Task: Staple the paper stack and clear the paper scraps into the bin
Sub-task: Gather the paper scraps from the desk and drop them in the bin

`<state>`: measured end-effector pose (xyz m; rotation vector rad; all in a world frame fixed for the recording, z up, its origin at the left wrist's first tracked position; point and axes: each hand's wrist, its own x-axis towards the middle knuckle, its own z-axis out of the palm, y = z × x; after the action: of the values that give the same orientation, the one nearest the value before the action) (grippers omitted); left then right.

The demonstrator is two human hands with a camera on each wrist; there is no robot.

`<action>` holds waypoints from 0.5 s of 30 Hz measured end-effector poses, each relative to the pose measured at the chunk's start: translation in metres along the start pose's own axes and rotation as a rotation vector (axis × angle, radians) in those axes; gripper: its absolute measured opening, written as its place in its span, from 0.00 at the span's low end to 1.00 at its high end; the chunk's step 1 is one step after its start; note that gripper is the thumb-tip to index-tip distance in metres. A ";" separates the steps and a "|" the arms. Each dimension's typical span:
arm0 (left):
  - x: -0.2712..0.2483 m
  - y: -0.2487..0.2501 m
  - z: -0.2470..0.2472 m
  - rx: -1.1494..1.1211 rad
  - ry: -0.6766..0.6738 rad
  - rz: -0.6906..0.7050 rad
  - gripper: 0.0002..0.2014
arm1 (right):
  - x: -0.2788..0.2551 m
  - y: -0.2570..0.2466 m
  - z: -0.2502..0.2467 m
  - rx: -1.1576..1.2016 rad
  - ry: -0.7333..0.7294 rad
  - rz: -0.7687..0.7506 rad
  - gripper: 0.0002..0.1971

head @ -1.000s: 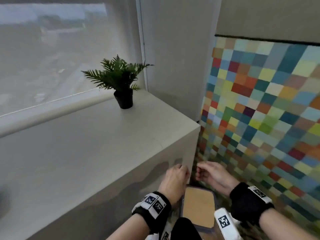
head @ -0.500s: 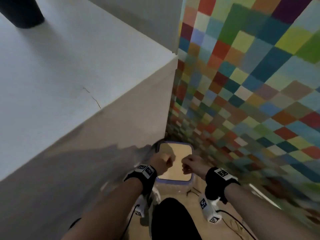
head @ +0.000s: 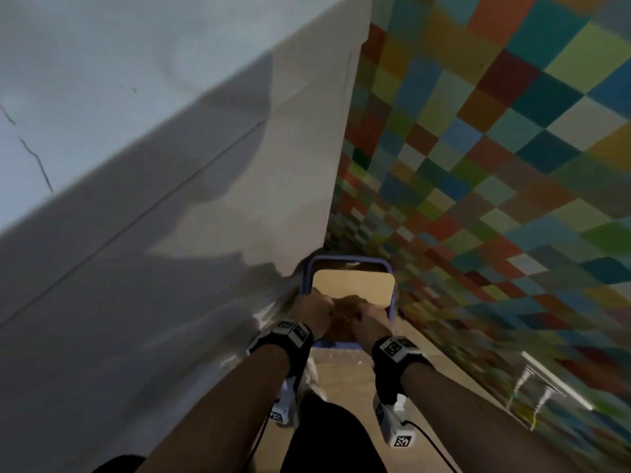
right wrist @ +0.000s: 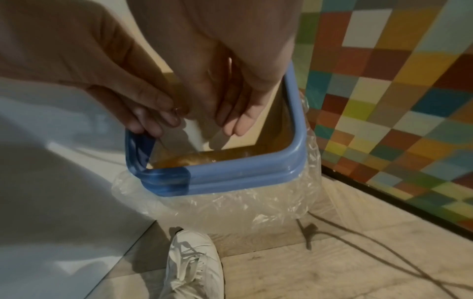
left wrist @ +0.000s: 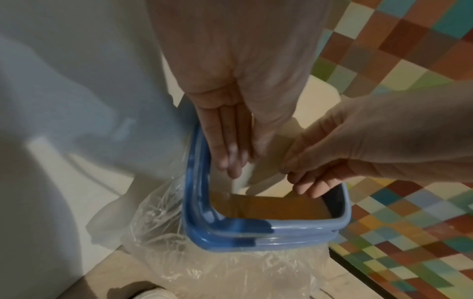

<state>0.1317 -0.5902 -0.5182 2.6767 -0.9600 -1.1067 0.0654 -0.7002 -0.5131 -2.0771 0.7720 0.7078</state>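
Observation:
The bin [head: 348, 259] has a blue rim [left wrist: 256, 232] [right wrist: 243, 176], a clear plastic liner and a tan inside, and stands on the floor between a white cabinet and a tiled wall. Both hands hang over its mouth, close together. My left hand [head: 316, 308] [left wrist: 230, 153] points its straight fingers down along the left rim. My right hand [head: 370, 315] [right wrist: 235, 117] hangs beside it, fingers straight and slack. White paper scraps [right wrist: 192, 133] [left wrist: 243, 178] show just under the fingertips inside the bin's mouth. No fingers curl round them. The paper stack and stapler are out of view.
The white cabinet side [head: 170, 233] rises close on the left and the multicoloured tiled wall [head: 512, 165] on the right, leaving a narrow gap. The liner [right wrist: 230, 212] bulges around the bin. A white shoe [right wrist: 194, 263] and dark cables [right wrist: 358, 242] lie on the floor.
The view has tipped down from the cabinet top to the bin. Both hands have dropped from loose fists above the bin to its mouth, and their fingers have straightened.

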 end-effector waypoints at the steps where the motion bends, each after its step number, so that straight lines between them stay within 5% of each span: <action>1: 0.001 -0.001 0.002 0.018 -0.012 0.005 0.15 | 0.001 0.001 0.001 -0.017 -0.005 0.026 0.16; 10: 0.009 -0.007 0.009 0.068 0.078 0.064 0.13 | 0.002 0.003 -0.002 -0.103 0.085 0.036 0.07; 15: 0.008 -0.006 0.007 -0.039 0.107 0.086 0.11 | 0.001 0.002 -0.004 -0.103 0.088 0.004 0.15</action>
<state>0.1350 -0.5889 -0.5305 2.6075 -1.0134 -0.9449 0.0654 -0.7046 -0.5128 -2.2129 0.8028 0.6750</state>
